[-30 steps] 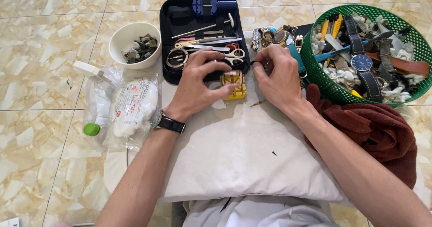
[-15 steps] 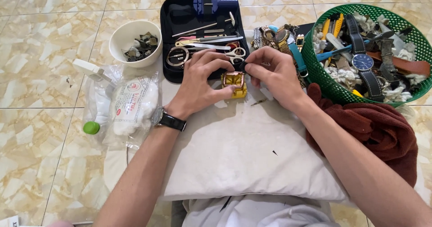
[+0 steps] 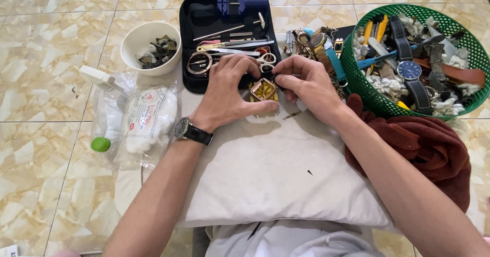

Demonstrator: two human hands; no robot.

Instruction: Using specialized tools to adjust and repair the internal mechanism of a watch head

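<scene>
A small gold-coloured rectangular watch case (image 3: 263, 90) is seen on the far edge of a white cloth-covered cushion (image 3: 275, 170), directly between the two hands and touching both. It lies to the right of the left hand (image 3: 227, 96) and to the left of the right hand (image 3: 306, 86); its long axis cannot be told. The left hand is curled over it, its thumb laid along the near side of the case and its fingers arched over the far side, so the case is gripped. The right hand is pinched shut at the case's upper right corner; whether a small tool is held there cannot be told. Just beyond lies an open black tool case (image 3: 204, 17), and a green plastic basket (image 3: 357, 78) of watches is well to the right.
</scene>
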